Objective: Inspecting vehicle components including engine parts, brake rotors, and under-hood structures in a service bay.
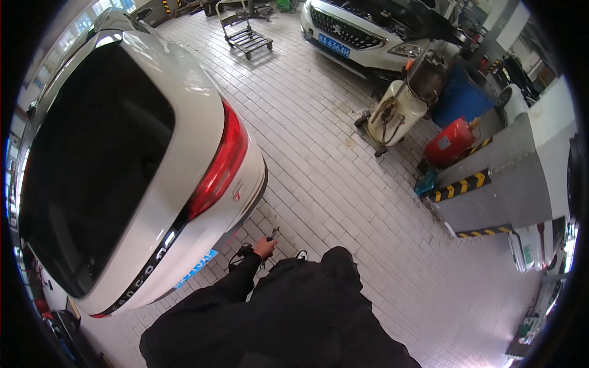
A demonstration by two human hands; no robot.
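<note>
My left hand (264, 248), at the end of a black sleeve, is low beside the rear corner of a white car (190, 80). Its fingers are closed on a small dark thing with a metal-looking end (275, 233), too small to identify. A dark, cord-like loop (243, 250) shows by the wrist, close to the car's blue number plate (196, 268). The car's red tail light (222, 162) lies farther up, beyond the hand. My right hand does not show; black clothing fills the lower middle.
A flat hand trolley (248, 40) stands at the back, beside another white car (350, 40) with its bonnet up. To the right are a beige wheeled machine (396, 113), a blue bin (463, 92), a red cylinder (451, 142) and a pillar with striped edging (503, 184). Pale tiles (331, 184) cover the floor.
</note>
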